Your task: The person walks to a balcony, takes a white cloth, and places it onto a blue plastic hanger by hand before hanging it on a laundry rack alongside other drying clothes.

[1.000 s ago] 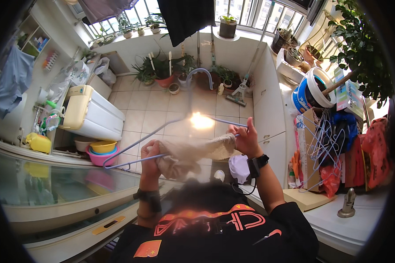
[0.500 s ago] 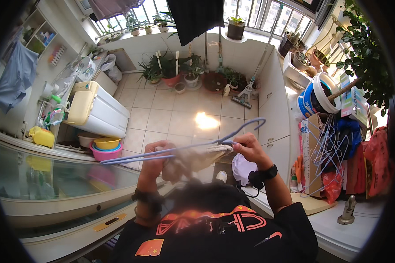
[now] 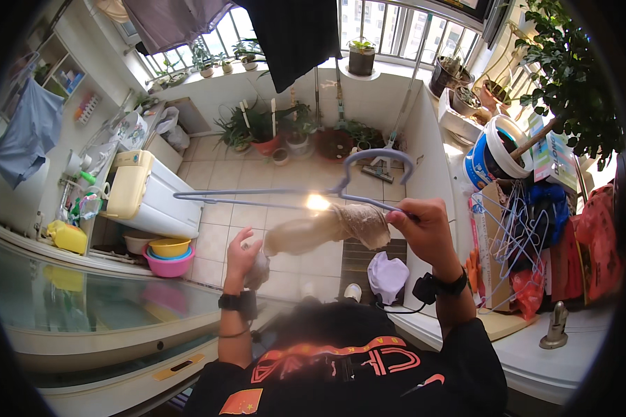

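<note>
beige sock (image 3: pixel 327 229) hangs over the lower bar of a blue-grey wire hanger (image 3: pixel 292 194), held up at chest height over the tiled floor (image 3: pixel 257 174). right hand (image 3: pixel 424 229) has fingers closed round the hanger's end w/ the sock's cuff pinched there, prob so the hanger stays level and the cloth can't slide off. left hand (image 3: pixel 243 257) is closed on the sock's toe end, pulling it down and out so it lies flat along the bar. hook (image 3: pixel 379 160) points away from the body. more spare hangers (image 3: pixel 515 229) hang bunched at the right, near a white bucket (image 3: pixel 497 149).
</note>
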